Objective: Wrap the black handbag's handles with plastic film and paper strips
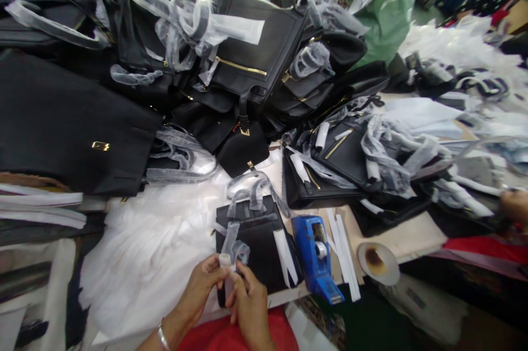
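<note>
A small black handbag [258,241] lies in front of me at the table's front edge, its handles [258,197] wrapped in clear plastic film. My left hand [206,277] pinches a white wrapping strip [225,262] beside the bag's left side. On the same strip, from the right, the fingers of my right hand [249,293] are closed. The strip seems to go round a film-covered strap [231,238]; its lower part is partly hidden by my fingers. White paper pieces [284,257] rest on the bag's right side. Just right of it stands a blue tape dispenser [315,257] with a roll in it.
White tissue sheets [132,252] are heaped at the left. Black bags [256,26] with film-wrapped handles crowd the back, and more bags [346,158] lie at the right. Paper strips [346,257] and a stained round dish [379,263] sit near the front edge. Another person's hand [515,205] shows far right.
</note>
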`<move>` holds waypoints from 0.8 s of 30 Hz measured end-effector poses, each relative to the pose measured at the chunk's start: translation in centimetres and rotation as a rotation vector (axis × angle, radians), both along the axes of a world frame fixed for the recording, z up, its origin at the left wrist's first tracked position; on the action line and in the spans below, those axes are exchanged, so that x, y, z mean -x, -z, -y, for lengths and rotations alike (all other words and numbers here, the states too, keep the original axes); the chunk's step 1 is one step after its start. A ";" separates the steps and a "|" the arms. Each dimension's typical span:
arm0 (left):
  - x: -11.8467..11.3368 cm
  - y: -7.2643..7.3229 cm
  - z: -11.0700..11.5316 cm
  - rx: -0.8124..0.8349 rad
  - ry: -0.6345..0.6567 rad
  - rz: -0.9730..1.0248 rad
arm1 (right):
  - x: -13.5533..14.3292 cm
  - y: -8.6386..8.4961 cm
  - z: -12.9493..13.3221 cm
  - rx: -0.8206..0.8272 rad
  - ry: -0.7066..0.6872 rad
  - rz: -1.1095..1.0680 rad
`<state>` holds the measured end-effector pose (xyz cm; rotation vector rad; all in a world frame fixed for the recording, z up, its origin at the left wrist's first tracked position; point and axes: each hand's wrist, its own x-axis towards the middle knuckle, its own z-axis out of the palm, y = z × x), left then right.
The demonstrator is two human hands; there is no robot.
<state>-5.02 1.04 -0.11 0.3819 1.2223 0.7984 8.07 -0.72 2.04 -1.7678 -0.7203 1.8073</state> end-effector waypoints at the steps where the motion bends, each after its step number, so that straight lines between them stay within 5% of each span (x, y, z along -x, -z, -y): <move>1: 0.1 0.2 0.0 0.004 -0.006 0.007 | 0.0 0.2 -0.1 0.007 0.016 -0.027; 11: 0.0 0.3 -0.5 -0.004 0.020 -0.044 | 0.0 1.3 -1.8 0.121 0.038 -0.141; 17: 0.1 0.7 -0.5 -0.040 0.009 -0.065 | 0.5 1.0 -1.3 -0.026 -0.038 0.035; 24: 0.2 1.2 -0.4 -0.112 0.080 -0.083 | 0.7 2.4 -0.4 0.021 -0.115 -0.035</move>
